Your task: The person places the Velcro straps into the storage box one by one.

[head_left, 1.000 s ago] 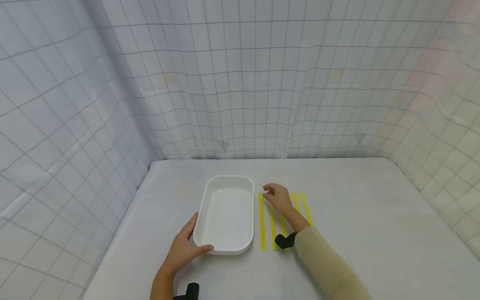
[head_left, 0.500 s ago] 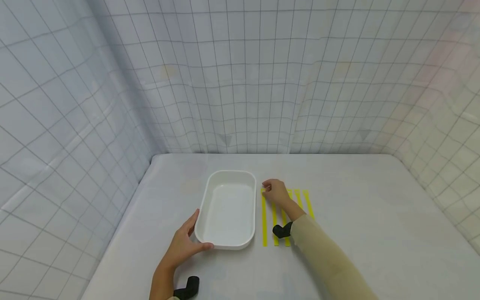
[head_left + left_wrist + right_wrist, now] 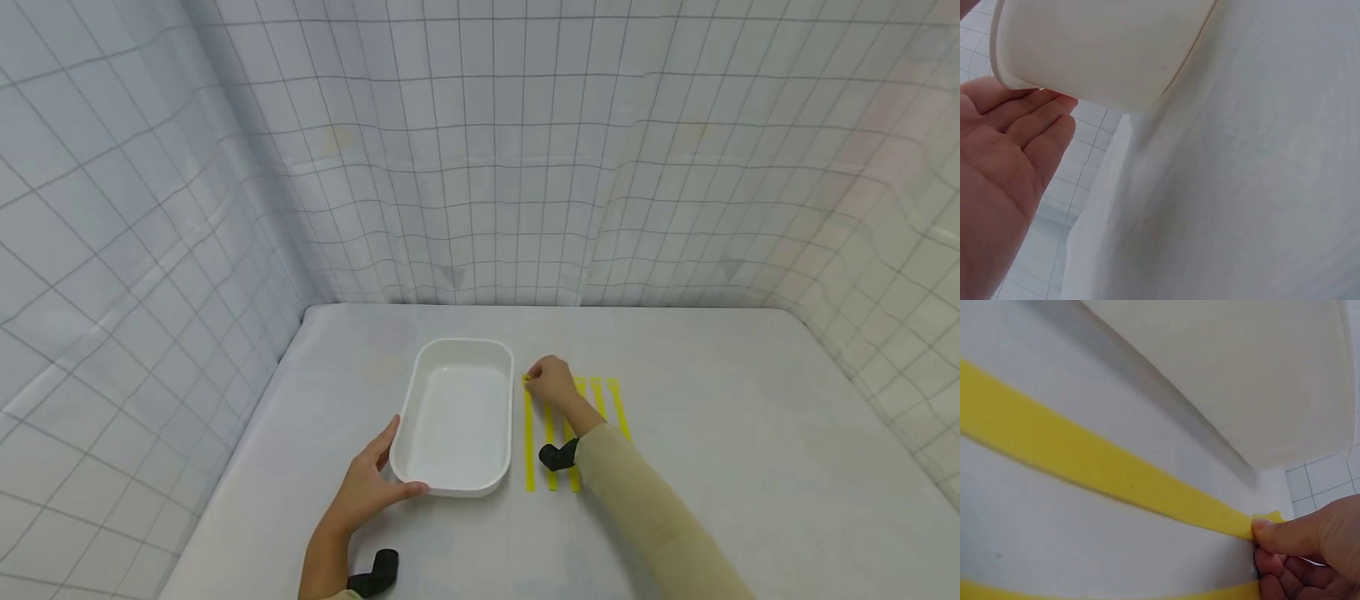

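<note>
Pinching the far end of the leftmost yellow strip (image 3: 529,442), the right hand (image 3: 552,382) is placed beyond the far right corner area of the work zone's white tray (image 3: 454,417), on the strip side and apart from the tray wall. In the right wrist view, the thumb (image 3: 1291,536) bears on the strip's end, the other fingers are curled beneath it, and a short yellow tip projects past the thumb. Whether that end is raised off the white table (image 3: 750,458) cannot be told. The strip runs lengthwise beside the tray, with a narrow band of table between the two. Four other yellow strips (image 3: 620,408) are set to the right of it in a spaced row, partly covered by the right hand and forearm. The left hand (image 3: 363,496) is positioned at the tray's near left corner: thumb along the near rim, fingers extended against the left side, spread and not curled round the wall. The tray stands upright on the table, its opening facing up. A black fitting (image 3: 558,456) is located at the right wrist, next to a pale sleeve (image 3: 652,508). Grid-patterned white cloth (image 3: 487,167) encloses the far side and both flanks.
</note>
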`<state>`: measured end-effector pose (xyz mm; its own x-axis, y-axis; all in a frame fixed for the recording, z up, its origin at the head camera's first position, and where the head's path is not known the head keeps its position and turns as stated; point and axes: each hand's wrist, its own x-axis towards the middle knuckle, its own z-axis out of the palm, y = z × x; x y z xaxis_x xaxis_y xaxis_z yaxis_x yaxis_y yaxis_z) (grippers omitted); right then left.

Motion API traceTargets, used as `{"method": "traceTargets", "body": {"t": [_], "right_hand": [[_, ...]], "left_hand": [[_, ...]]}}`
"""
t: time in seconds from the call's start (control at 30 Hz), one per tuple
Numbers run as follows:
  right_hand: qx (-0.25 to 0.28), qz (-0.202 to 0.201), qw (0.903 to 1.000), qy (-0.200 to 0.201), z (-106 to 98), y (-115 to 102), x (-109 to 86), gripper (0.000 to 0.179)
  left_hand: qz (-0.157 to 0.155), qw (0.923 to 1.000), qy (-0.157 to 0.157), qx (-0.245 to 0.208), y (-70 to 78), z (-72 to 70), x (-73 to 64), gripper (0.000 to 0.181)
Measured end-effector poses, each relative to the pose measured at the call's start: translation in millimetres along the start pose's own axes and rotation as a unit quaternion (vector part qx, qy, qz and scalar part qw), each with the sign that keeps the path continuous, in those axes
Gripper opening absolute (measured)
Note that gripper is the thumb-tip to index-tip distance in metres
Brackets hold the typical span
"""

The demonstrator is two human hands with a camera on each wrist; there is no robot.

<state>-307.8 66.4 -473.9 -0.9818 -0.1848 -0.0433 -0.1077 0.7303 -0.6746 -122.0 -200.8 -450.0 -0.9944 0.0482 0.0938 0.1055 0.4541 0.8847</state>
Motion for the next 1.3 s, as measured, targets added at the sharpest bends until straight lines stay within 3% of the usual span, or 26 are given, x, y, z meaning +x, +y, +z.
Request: {"method": "traceTargets", "body": {"t": [0.2,0.3,0.5,0.63,1.1,1.23,1.3], "right_hand": [[-0.002,0.024,0.9996,0.012,0,-2,0.1,0.014],[0.002,0.036,0.9992,0.02,-1,-1,-0.3,0.013],[0.037,0.037,0.9983,0.024,-2,8,0.6,0.017],[0.077,0.055,0.9953,0.021,-4,14,1.8,0.02],[0.147,0.055,0.9875,-0.004,-20,15,-5.2,0.029],[0.156,0.058,0.986,-0.013,-24,13,-5.9,0.03],[0.159,0.057,0.9855,-0.016,-27,12,-8.0,0.03]], "left_hand": [[0.009,0.9999,-0.001,0.014,12.7,-2.2,-1.9,0.102],[-0.003,0.9999,-0.003,0.013,5.2,-0.7,1.1,0.103],[-0.002,1.0,-0.001,0.004,-25.6,4.8,9.6,0.107],[0.0,1.0,0.0,0.007,-30.9,6.3,9.3,0.107],[0.006,1.0,-0.001,0.0,-24.1,5.1,4.7,0.107],[-0.003,1.0,-0.002,0.005,-5.8,2.7,1.0,0.104],[-0.004,1.0,-0.003,0.003,-6.5,2.6,0.7,0.104]]}}
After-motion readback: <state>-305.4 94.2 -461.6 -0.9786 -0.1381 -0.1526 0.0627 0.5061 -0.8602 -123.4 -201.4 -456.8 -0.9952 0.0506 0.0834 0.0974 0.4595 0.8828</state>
